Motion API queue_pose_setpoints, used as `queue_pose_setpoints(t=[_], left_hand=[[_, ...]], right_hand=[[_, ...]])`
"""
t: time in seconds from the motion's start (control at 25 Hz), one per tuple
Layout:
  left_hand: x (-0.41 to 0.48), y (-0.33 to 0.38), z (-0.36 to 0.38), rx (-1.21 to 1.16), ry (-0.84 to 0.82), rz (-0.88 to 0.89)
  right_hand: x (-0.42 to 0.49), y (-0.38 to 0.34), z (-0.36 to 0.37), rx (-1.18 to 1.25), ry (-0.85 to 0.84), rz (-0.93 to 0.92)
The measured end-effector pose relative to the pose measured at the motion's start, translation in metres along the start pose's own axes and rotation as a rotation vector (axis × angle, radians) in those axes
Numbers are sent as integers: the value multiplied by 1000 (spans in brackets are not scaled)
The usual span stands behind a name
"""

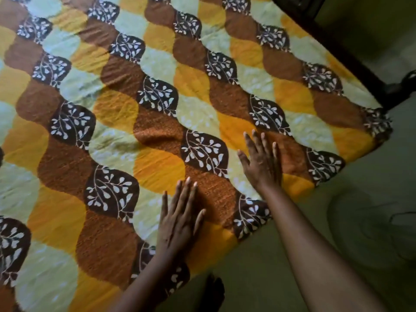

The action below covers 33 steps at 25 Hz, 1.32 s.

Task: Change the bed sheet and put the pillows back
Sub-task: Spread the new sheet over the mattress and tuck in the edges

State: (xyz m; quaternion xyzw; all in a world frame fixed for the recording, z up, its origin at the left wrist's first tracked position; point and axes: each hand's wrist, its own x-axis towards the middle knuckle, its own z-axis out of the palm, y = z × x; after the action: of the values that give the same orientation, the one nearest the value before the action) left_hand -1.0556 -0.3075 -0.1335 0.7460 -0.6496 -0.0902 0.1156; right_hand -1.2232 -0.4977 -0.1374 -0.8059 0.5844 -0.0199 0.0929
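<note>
Fingers (182,197) straight, left hand (177,224) and right hand (262,164) flat on sheet (117,104).

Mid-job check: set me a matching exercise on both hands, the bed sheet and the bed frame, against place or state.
1 left hand
2 right hand
3 bed sheet
4 bed frame

A dark, along the sheet's top-right edge
B flat on the sheet, nearer its right corner
C spread out, patterned, lightly creased
D flat on the sheet, lower in view

Pairs: 1-D, 2-B, 3-C, 4-A
</note>
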Motion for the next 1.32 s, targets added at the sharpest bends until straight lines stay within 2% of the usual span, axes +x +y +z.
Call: queue_pose_setpoints(t=[0.16, 0.28, 0.4, 0.48, 0.56, 0.6, 0.68, 0.76, 0.84, 1.0, 1.12, 1.2, 1.24, 1.32], left_hand=[[70, 54, 17, 41, -22, 30], [83, 66, 30, 101, -59, 6], [79, 67, 34, 119, -55, 10], [81, 67, 36, 115, -60, 11], [86, 65, 38, 124, -85, 2], [86, 65, 39, 122, -96, 3], [82, 64, 40, 91, -94, 9], [83, 65, 36, 61, -94, 15], [86, 65, 31, 46, -102, 20], [84, 62, 20, -43, -118, 23], [104, 64, 12, -107, -78, 29], [138, 70, 14, -118, -48, 61], [156, 76, 16, -122, -39, 73], [189, 88, 22, -129, -24, 86]], right_hand=[[8, 64, -14, 3, 26, 7], [14, 100, -26, 0, 75, 8], [15, 78, -28, 181, 142, 70], [24, 25, -24, 321, 122, -123], [43, -27, -15, 222, -88, -389], [54, -42, -13, 149, -196, -441], [86, -37, -8, -3, -235, -452], [110, -5, -12, 2, -159, -362], [122, 39, -22, 44, -56, -191], [113, 86, -41, 163, 3, 19], [120, 93, -53, 343, 224, 124], [146, 108, -63, 444, 327, 367], [160, 117, -67, 450, 337, 480], [182, 131, -71, 380, 276, 507]])
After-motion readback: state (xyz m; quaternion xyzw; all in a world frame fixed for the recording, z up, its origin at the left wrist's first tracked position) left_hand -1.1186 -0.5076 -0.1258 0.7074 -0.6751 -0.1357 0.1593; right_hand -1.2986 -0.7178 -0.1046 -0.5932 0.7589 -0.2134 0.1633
